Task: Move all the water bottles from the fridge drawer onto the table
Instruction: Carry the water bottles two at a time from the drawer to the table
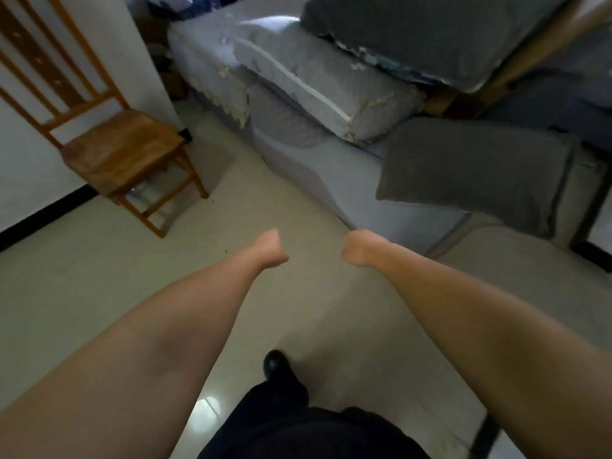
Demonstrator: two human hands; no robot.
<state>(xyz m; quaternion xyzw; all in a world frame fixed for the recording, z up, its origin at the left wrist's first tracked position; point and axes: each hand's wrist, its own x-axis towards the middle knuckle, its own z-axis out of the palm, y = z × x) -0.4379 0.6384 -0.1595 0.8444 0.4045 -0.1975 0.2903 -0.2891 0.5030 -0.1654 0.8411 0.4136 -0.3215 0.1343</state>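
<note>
No water bottles, fridge drawer or table anywhere in this shot. Both arms stick out over the pale tiled floor (82,276), left hand (270,250) and right hand (359,248) curled into fists with nothing in them, near each other but apart. Wooden chair (122,150) sits left by the wall, stacked grey cushions (331,91) ahead, black shoe (275,362) below.

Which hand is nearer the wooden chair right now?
Left. The left hand is out over the floor, with the wooden chair up and to its left. The right hand is farther right, on the side toward the stacked cushions.
</note>
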